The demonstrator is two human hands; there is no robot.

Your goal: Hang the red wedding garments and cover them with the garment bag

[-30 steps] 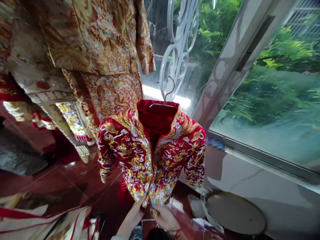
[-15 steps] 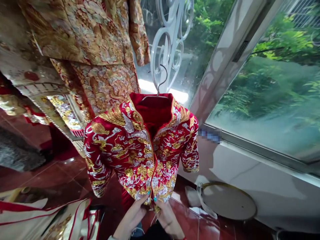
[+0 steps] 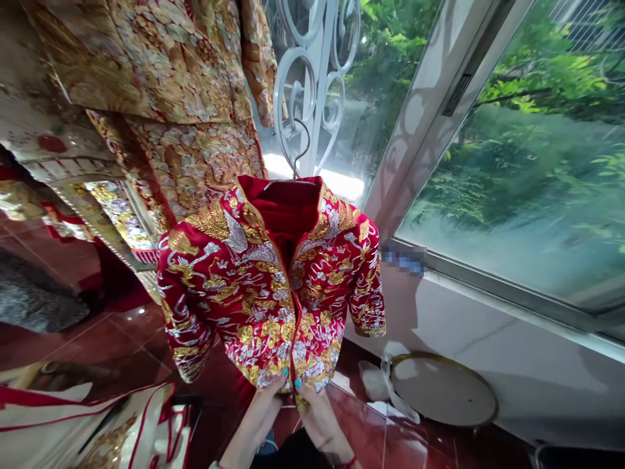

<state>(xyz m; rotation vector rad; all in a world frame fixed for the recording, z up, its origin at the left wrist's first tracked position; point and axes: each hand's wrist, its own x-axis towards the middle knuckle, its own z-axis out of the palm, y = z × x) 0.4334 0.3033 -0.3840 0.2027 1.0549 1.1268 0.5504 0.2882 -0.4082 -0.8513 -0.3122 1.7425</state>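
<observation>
A red embroidered jacket (image 3: 263, 280), covered in gold and silver motifs, hangs on a thin metal hanger (image 3: 303, 153). My left hand (image 3: 266, 400) pinches its bottom hem just left of the front opening, thumb on top. On the other side of that opening, my right hand (image 3: 315, 407) grips the hem in the same way. Both thumbs show turquoise nails; the fingers beneath the cloth are hidden. The front edges meet low down, while the collar stands apart at the top.
Behind the jacket rises a white scrolled metal frame (image 3: 317, 85) by a window. Gold embroidered garments (image 3: 190, 71) hang at the left. A round grey-topped stool (image 3: 442, 391) stands against the wall at right. White, red-edged cloth (image 3: 131, 430) lies at lower left.
The jacket and hanger appear slightly further left in the view, along with the surroundings. Both hands keep their hold on the hem.
</observation>
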